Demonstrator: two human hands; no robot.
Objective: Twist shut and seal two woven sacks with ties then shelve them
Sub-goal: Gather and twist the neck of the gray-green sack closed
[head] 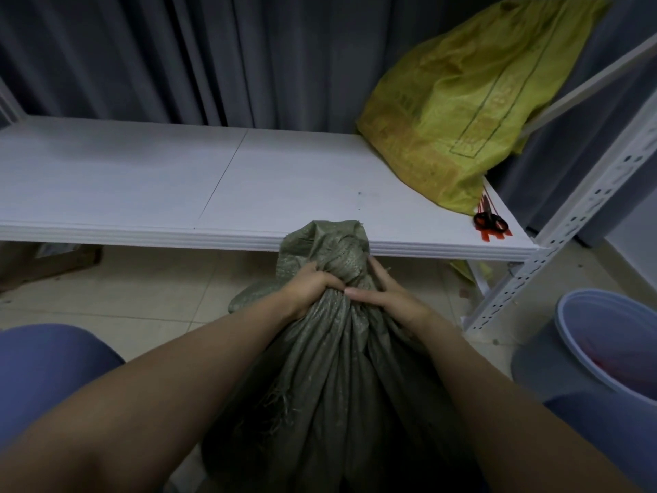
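A grey-green woven sack (341,378) stands on the floor between my knees, its neck gathered and twisted into a bunch. My left hand (308,290) is clenched around the neck from the left. My right hand (385,297) grips the same neck from the right, thumb lying across the folds. The sack's loose top flops up in front of the white shelf (170,193). A yellow woven sack (462,112) leans on the right end of that shelf. Red ties (487,231) lie by the shelf's right front corner, under black-handled scissors (490,221).
A dark grey curtain (213,55) hangs behind the shelf. The rack's white perforated post (569,236) rises at the right. A blue-grey bucket (604,343) stands on the tiled floor at the right. A brown cardboard piece (46,261) lies under the shelf's left side.
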